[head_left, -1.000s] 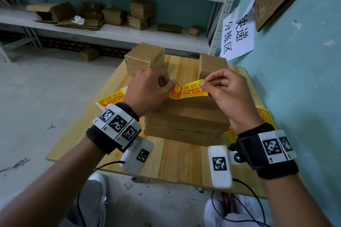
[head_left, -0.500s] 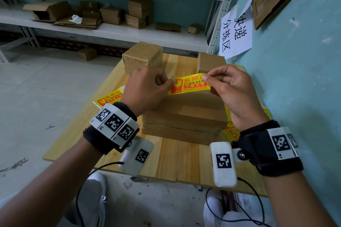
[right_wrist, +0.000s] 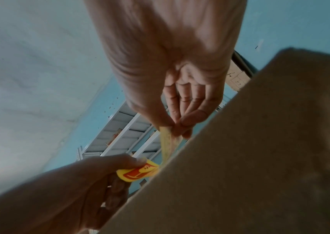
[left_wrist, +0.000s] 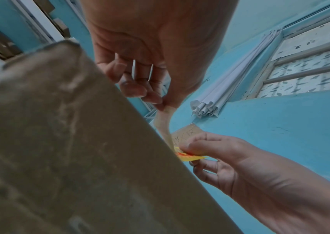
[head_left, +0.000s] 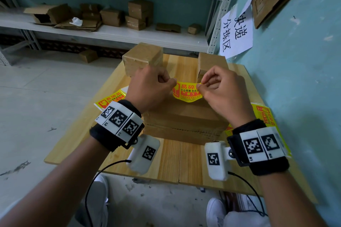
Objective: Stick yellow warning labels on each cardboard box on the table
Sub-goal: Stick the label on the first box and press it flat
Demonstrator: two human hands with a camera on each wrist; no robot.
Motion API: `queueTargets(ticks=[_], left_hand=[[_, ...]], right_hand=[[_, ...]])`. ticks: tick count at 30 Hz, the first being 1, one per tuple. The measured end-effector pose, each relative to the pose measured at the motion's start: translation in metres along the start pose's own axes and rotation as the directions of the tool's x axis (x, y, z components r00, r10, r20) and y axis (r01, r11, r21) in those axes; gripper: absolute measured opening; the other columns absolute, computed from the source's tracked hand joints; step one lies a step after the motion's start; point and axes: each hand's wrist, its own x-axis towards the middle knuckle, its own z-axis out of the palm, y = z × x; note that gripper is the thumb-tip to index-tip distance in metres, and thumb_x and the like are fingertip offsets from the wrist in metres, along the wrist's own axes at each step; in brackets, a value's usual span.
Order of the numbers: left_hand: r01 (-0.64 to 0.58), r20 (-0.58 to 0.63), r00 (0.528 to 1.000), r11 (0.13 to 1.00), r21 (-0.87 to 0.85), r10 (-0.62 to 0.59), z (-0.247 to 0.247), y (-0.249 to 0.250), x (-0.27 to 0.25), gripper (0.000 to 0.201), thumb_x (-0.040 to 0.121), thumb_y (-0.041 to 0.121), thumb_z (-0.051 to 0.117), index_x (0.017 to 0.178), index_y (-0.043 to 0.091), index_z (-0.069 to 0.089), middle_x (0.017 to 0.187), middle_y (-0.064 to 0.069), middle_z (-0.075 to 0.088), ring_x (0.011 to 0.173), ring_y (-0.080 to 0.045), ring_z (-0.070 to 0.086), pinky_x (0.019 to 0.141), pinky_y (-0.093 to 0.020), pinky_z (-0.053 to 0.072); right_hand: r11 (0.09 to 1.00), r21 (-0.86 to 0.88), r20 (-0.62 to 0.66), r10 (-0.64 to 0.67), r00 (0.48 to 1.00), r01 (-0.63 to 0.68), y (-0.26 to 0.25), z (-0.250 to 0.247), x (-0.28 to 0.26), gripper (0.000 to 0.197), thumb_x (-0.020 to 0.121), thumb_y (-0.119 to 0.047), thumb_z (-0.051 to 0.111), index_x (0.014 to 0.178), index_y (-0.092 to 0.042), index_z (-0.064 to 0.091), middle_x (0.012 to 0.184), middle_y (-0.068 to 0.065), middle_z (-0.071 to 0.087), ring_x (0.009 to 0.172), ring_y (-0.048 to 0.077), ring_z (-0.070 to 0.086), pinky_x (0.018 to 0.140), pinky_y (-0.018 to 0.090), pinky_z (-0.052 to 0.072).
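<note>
A yellow warning label [head_left: 186, 93] with red print sags in a curve just above the top of a wide flat cardboard box [head_left: 184, 123] in the middle of the table. My left hand [head_left: 151, 88] pinches the label's left end and my right hand [head_left: 219, 88] pinches its right end. In the left wrist view the label [left_wrist: 165, 125] shows its pale underside running down from my left hand [left_wrist: 160, 102] towards my right hand [left_wrist: 196, 152]. In the right wrist view the right hand [right_wrist: 177, 125] pinches the label [right_wrist: 138, 173] beside the box edge [right_wrist: 240, 158]. Whether the label touches the box I cannot tell.
Two smaller cardboard boxes stand at the back of the wooden table [head_left: 171, 160], one left [head_left: 143, 59], one right [head_left: 211, 64]. Label sheets lie on the table at left [head_left: 108, 100] and right [head_left: 263, 114]. A blue wall with a paper sign [head_left: 236, 33] runs along the right; shelves [head_left: 114, 33] stand behind.
Both hands have come closer together and lower over the flat box, so the label, stretched nearly flat before, now sags in a curve.
</note>
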Motion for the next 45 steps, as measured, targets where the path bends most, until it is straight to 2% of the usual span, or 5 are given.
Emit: queueTargets(ticks=[7, 13, 19, 30, 45], left_hand=[[0.044, 0.038, 0.998, 0.997, -0.057, -0.042, 0.0012, -0.0015, 0.0052, 0.024, 0.088, 0.031, 0.066, 0.073, 0.013, 0.072, 0.059, 0.009, 0.058, 0.052, -0.004, 0.047, 0.048, -0.013, 0.03], [0.094, 0.083, 0.993, 0.988, -0.125, -0.084, 0.0028, 0.0009, 0.0058, 0.026, 0.089, 0.03, 0.065, 0.074, 0.01, 0.072, 0.062, 0.004, 0.061, 0.056, -0.006, 0.05, 0.055, -0.023, 0.04], [0.14, 0.107, 0.987, 0.974, -0.176, -0.122, 0.0023, 0.0037, 0.0051, 0.025, 0.09, 0.031, 0.065, 0.07, 0.016, 0.071, 0.074, -0.005, 0.071, 0.072, -0.016, 0.064, 0.068, -0.032, 0.05], [0.152, 0.152, 0.981, 0.957, -0.247, -0.117, 0.0035, 0.003, 0.0069, 0.03, 0.092, 0.03, 0.063, 0.064, 0.019, 0.066, 0.058, 0.005, 0.06, 0.047, 0.003, 0.049, 0.05, -0.014, 0.037], [0.141, 0.156, 0.982, 0.96, -0.242, -0.105, 0.003, 0.0042, 0.0056, 0.034, 0.092, 0.032, 0.063, 0.059, 0.023, 0.063, 0.055, 0.008, 0.059, 0.048, 0.001, 0.048, 0.054, -0.021, 0.038]], right_hand=[[1.0, -0.021, -0.017, 0.006, 1.0, -0.007, -0.0012, 0.0022, 0.0023, 0.009, 0.079, -0.013, 0.075, 0.079, -0.013, 0.066, 0.076, -0.004, 0.068, 0.065, 0.003, 0.062, 0.06, 0.006, 0.044], [0.998, 0.057, -0.012, 0.038, 0.999, -0.037, -0.0005, 0.0062, 0.0036, 0.006, 0.08, -0.015, 0.075, 0.079, -0.014, 0.069, 0.078, -0.006, 0.069, 0.073, 0.004, 0.065, 0.064, 0.011, 0.049], [0.997, 0.056, -0.002, 0.057, 0.998, -0.057, 0.0004, 0.0058, 0.0033, 0.005, 0.081, -0.014, 0.076, 0.08, -0.014, 0.071, 0.079, -0.006, 0.07, 0.07, 0.001, 0.064, 0.06, 0.003, 0.046], [0.997, 0.032, 0.022, 0.065, 0.998, -0.066, -0.0007, 0.008, 0.0017, 0.003, 0.08, -0.015, 0.075, 0.081, -0.016, 0.072, 0.079, -0.007, 0.07, 0.074, -0.001, 0.064, 0.062, 0.003, 0.045], [0.997, 0.048, 0.018, 0.055, 0.998, -0.056, -0.0028, 0.0055, 0.0017, 0.004, 0.083, -0.015, 0.073, 0.085, -0.017, 0.074, 0.084, -0.009, 0.071, 0.072, -0.001, 0.065, 0.062, 0.002, 0.046]])
